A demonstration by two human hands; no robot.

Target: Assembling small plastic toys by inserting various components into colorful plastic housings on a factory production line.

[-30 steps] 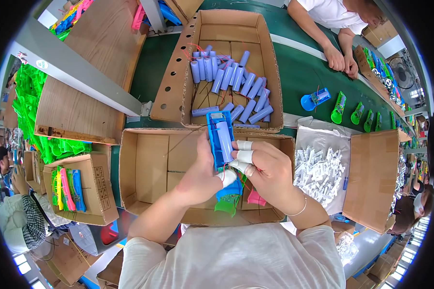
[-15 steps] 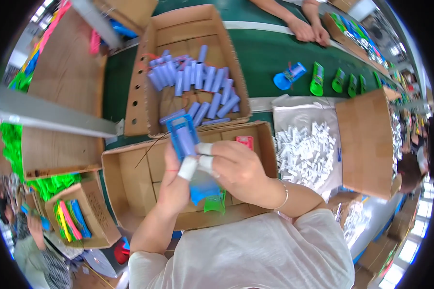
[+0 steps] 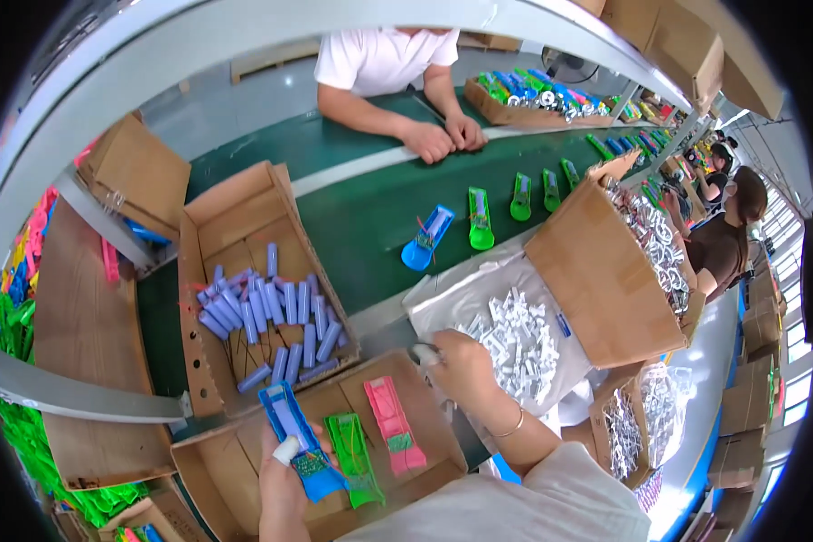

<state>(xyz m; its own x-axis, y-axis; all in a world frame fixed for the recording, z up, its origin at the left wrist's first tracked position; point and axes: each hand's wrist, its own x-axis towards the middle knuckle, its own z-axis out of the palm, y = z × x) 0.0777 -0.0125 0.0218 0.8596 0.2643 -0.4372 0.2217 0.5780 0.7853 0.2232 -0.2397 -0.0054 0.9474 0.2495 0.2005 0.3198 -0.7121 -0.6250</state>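
My left hand (image 3: 285,483) is closed around a blue plastic flashlight-like housing (image 3: 311,459), which has a purple cylindrical battery and a small green circuit board in it. White tape wraps a finger. My right hand (image 3: 465,366) is apart from the housing, beside the near left edge of a heap of small white plastic parts (image 3: 515,348). Its taped fingertips are blurred, so whether they hold anything is unclear. A green housing (image 3: 352,456) and a pink housing (image 3: 391,420), each with a board, lie in the low cardboard box (image 3: 230,470) beneath my left hand.
Purple batteries (image 3: 285,303) fill part of a cardboard tray (image 3: 235,203) at left. A blue assembled housing (image 3: 427,237) and several green ones stand on the green belt (image 3: 370,212). Across it rest a co-worker's hands (image 3: 443,137). A carton of metal parts (image 3: 596,262) stands at right.
My right hand has left the blue housing and moved right toward the white parts. My left hand keeps the housing. The view has swung up and right, showing more of the belt and the co-worker.
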